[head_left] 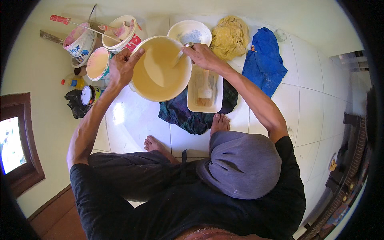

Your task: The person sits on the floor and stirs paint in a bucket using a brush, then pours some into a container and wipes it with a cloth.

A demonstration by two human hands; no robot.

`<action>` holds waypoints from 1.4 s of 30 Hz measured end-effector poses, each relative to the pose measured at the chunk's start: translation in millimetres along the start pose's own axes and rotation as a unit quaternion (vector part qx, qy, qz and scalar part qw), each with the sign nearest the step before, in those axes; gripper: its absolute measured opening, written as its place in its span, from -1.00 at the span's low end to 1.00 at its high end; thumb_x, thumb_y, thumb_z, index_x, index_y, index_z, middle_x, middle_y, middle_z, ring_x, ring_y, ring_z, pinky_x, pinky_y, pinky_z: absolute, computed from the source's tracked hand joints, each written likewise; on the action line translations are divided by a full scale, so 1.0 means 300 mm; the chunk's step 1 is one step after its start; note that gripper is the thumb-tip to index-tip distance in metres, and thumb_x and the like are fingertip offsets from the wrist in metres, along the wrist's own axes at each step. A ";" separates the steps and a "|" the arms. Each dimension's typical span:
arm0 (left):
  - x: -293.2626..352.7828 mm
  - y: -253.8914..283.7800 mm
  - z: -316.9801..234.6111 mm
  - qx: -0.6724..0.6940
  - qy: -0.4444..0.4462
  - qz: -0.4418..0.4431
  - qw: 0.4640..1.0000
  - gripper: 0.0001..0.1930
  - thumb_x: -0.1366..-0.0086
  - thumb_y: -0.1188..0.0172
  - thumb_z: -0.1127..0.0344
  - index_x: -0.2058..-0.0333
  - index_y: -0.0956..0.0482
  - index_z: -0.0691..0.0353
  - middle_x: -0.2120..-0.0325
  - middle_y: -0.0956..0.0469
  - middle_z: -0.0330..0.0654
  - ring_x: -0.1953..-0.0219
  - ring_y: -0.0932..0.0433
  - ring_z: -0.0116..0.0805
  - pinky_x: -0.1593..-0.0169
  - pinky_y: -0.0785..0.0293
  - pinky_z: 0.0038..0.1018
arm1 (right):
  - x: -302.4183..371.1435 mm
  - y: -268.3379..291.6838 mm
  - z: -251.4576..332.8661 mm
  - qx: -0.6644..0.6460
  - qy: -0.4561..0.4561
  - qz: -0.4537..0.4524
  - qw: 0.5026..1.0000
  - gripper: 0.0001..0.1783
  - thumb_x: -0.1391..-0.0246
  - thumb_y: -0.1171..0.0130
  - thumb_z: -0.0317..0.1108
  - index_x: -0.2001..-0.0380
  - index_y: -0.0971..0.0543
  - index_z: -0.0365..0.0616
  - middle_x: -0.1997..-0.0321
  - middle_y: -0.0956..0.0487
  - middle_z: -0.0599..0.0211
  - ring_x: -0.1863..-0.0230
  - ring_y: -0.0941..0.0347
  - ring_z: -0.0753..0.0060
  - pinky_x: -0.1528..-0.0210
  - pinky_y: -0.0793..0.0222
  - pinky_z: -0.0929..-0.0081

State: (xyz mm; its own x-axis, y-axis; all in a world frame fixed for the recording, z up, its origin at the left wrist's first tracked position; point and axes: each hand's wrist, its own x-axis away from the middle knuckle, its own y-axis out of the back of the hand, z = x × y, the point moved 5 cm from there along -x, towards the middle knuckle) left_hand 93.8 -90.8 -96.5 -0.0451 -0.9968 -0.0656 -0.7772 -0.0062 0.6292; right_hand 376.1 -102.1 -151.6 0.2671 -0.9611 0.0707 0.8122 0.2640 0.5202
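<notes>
My left hand grips the left rim of a round bucket raised off the floor, thumb over the edge. Cream-yellow paint lies inside, and the bucket's mouth tilts toward me. At the right rim my right hand is closed on the handle of a narrow, greyish tool; its lower end reaches into the bucket. What kind of tool it is I cannot make out. Just right of the bucket, a flat paintbrush rests in a cream-coloured rectangular tray, which sits on a dark patterned cloth.
Paint-stained buckets with tools crowd the back left, near a bottle and a small can. A white basin, a yellow cloth and a blue cloth line the wall. My feet are close to the tray.
</notes>
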 end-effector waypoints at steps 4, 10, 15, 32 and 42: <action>0.013 -0.015 -0.045 -0.018 -0.018 0.009 1.000 -0.36 -0.19 -0.32 -0.12 0.73 -0.21 0.25 0.77 -0.10 -0.32 0.65 -0.07 -0.51 0.59 -0.02 -0.40 | 0.013 0.000 -0.049 0.001 -0.016 0.018 1.000 -0.32 -0.25 0.04 0.15 0.51 -0.48 -0.40 0.62 -0.49 0.14 0.55 -0.43 0.28 0.38 -0.38 0.24; 0.030 -0.022 -0.084 -0.022 -0.049 0.015 0.998 -0.36 -0.19 -0.33 -0.08 0.72 -0.17 0.24 0.76 -0.09 -0.32 0.65 -0.05 -0.50 0.58 -0.02 -0.41 | 0.032 -0.013 -0.103 -0.017 0.014 -0.029 0.999 -0.35 -0.25 0.04 0.13 0.30 -0.56 -0.40 0.46 -0.60 0.09 0.45 -0.55 0.33 0.32 -0.46 0.31; 0.030 -0.014 -0.127 -0.041 -0.042 0.027 0.998 -0.41 -0.18 -0.34 -0.02 0.72 -0.20 0.23 0.77 -0.10 -0.33 0.64 -0.07 -0.53 0.59 -0.03 -0.41 | 0.032 -0.007 -0.133 -0.034 0.006 -0.057 0.998 -0.24 -0.17 -0.01 0.22 0.54 -0.50 -0.46 0.55 -0.52 -0.25 0.46 -0.52 -0.08 0.33 -0.36 0.03; 0.072 -0.020 -0.165 -0.042 -0.017 0.030 0.999 -0.52 -0.16 -0.34 0.12 0.69 -0.28 0.28 0.76 -0.15 -0.31 0.64 -0.11 -0.55 0.58 -0.10 -0.44 | 0.063 -0.016 -0.117 -0.020 -0.017 -0.012 1.000 -0.40 -0.26 0.06 0.08 0.30 -0.58 -0.38 0.45 -0.61 0.22 0.43 -0.53 0.43 0.31 -0.46 0.38; 0.120 -0.025 -0.271 -0.107 -0.070 0.027 0.991 -0.51 -0.20 -0.32 0.07 0.66 -0.29 0.25 0.74 -0.16 -0.33 0.62 -0.11 -0.54 0.56 -0.10 -0.44 | 0.091 -0.039 -0.106 -0.154 -0.016 -0.060 0.986 -0.40 -0.18 0.05 0.14 0.48 -0.51 -0.29 0.71 -0.41 0.18 0.60 -0.34 0.33 0.44 -0.28 0.23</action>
State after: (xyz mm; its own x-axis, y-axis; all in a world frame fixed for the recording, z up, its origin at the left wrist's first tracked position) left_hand 149.0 -133.0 -40.7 -0.1804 -0.9756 -0.1251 -0.6207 0.0143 0.7839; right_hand 390.2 -128.9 -182.9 0.1462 -0.9878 0.0536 0.9572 0.1549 0.2444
